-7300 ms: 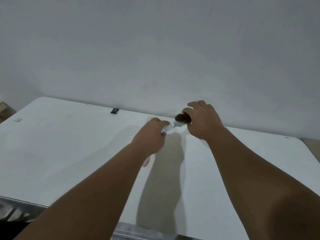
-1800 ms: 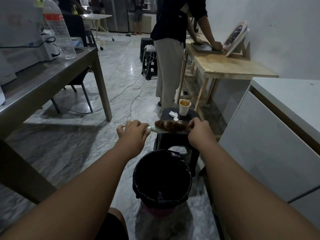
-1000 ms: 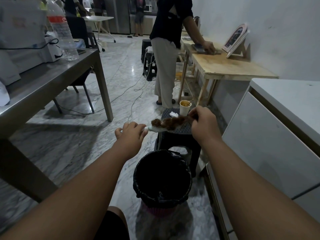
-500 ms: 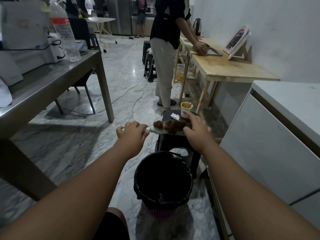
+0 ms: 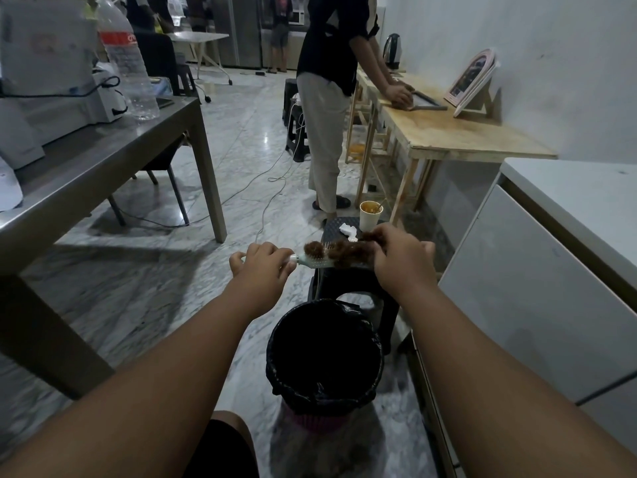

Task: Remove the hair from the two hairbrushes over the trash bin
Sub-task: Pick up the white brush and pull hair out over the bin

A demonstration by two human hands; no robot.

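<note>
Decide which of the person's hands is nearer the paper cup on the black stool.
Right. The right hand pinches the hair on the hairbrush just in front of the paper cup; the left hand grips its handle, farther off to the cup's left.

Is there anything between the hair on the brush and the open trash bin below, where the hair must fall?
Nothing visible does. The right hand pinches the hair on the hairbrush, whose handle the left hand grips; below them the trash bin is open. The black stool stands behind the bin, not over it.
</note>
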